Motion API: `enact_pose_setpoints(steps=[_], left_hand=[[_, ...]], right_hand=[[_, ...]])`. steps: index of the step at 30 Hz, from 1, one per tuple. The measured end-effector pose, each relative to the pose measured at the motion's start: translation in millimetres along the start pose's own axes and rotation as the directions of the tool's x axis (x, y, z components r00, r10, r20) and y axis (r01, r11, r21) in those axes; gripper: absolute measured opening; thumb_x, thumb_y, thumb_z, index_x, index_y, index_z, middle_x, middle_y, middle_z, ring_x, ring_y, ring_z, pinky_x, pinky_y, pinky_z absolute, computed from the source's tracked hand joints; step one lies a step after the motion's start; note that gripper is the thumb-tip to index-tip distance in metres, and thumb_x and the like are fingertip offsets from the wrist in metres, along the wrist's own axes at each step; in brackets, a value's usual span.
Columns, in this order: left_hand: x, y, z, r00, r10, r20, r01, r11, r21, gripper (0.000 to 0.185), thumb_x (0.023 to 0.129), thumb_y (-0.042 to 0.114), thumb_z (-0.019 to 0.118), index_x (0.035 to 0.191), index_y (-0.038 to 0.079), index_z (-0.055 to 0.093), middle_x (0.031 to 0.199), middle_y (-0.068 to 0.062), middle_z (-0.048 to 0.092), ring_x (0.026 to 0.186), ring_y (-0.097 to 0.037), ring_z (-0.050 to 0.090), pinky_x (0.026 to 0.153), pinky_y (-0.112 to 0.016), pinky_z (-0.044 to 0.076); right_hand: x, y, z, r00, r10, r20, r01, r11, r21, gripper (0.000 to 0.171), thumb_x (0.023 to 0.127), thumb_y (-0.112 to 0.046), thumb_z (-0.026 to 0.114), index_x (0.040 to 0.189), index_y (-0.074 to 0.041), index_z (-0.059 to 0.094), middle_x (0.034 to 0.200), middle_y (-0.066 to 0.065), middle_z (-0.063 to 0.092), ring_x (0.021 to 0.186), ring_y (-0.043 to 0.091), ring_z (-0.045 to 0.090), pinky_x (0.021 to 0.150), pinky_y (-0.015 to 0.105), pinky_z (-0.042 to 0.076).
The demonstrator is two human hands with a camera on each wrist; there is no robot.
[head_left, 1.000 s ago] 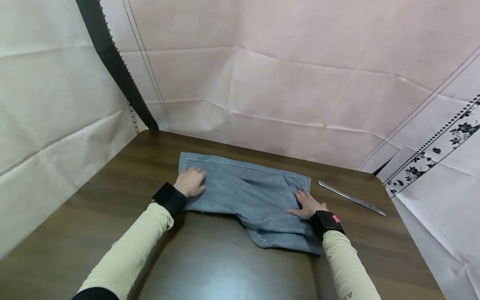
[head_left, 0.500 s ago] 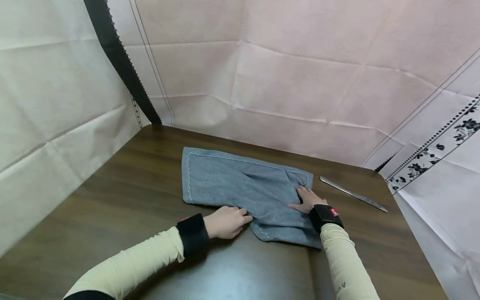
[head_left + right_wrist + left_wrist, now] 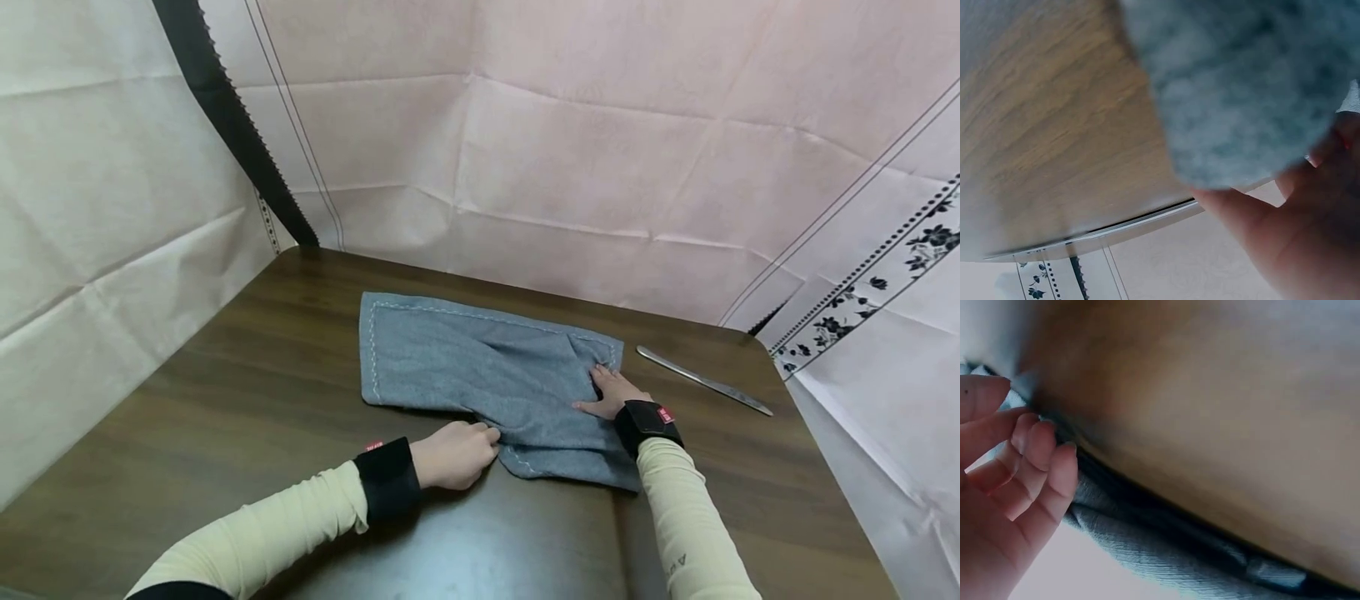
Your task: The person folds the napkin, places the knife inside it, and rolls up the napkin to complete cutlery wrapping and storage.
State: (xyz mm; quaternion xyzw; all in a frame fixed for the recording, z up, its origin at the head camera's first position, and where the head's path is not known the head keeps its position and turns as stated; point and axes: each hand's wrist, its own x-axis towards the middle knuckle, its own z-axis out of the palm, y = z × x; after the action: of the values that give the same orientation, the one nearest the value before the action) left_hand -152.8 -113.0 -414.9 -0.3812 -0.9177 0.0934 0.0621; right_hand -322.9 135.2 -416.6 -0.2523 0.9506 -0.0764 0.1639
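Observation:
A grey cloth [image 3: 480, 367] with white stitching lies partly folded on the dark wooden table [image 3: 247, 400]. My left hand [image 3: 454, 454] is at the cloth's near edge, fingers curled, pinching the hem by a stitched corner. In the left wrist view the curled fingers [image 3: 1029, 456] meet the grey cloth [image 3: 1147, 544] at its edge. My right hand [image 3: 611, 392] lies flat on the cloth's right part and presses it down. The right wrist view shows the blurred cloth [image 3: 1241, 94] above the right hand [image 3: 1310, 237].
A long thin metal blade [image 3: 701, 381] lies on the table to the right of the cloth, near the far right corner. Pale pink and white sheets [image 3: 600, 167] hang round the table on three sides.
My left hand left the cloth's far left corner, came to the near edge at the middle, and took hold of the hem. The right hand stayed pressing the cloth.

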Motion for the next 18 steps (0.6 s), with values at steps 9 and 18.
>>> enact_pose_setpoints(steps=[9, 18], left_hand=[[-18.1, 7.7, -20.0, 0.998, 0.037, 0.056, -0.022, 0.968, -0.252, 0.029, 0.077, 0.006, 0.061, 0.055, 0.017, 0.046, 0.061, 0.004, 0.046, 0.050, -0.005, 0.035, 0.048, -0.020, 0.032], [-54.8, 32.5, -31.5, 0.977, 0.193, 0.087, -0.139, 0.894, -0.426, 0.039, 0.076, 0.011, 0.064, 0.051, 0.018, 0.035, 0.049, 0.011, 0.020, 0.046, -0.003, 0.015, 0.044, -0.016, 0.017]], right_hand=[[0, -4, -6, 0.999, -0.039, 0.026, 0.038, 0.998, 0.041, 0.087, 0.083, -0.048, 0.059, 0.137, 0.011, 0.024, 0.142, 0.030, 0.021, 0.129, 0.047, 0.017, 0.102, 0.053, 0.020], [-5, -6, -13, 0.999, 0.013, 0.050, -0.016, 0.998, 0.055, 0.094, 0.081, -0.058, 0.055, 0.138, 0.010, 0.023, 0.142, 0.030, 0.021, 0.129, 0.046, 0.018, 0.101, 0.054, 0.021]])
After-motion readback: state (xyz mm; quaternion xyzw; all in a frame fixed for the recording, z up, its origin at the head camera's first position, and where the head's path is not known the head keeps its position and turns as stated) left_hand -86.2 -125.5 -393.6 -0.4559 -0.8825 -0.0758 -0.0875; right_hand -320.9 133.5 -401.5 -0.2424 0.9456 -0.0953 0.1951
